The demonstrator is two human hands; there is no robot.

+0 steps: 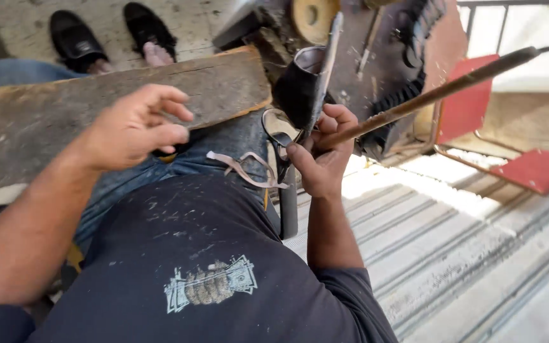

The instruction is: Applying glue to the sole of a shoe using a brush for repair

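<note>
Weathered grey wooden plank (96, 114) lies across the person's lap, rough and splintered at its edge. Above it the left hand (136, 127) hovers with fingers loosely curled, gripping nothing. Pale fabric strips (243, 170) trail over the blue jeans. Further right, the right hand (321, 155) clamps a black leather shoe upper (300, 89) together with a thin brown metal rod (433, 95) at its near end. The leather looks soft and pliable, best pinched near its stiff rim; the rod seems rigid and light.

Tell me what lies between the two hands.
In the head view, between the left hand and the right hand lie the jeans-clad lap, a pale strip and the end of a worn wooden plank.
</note>
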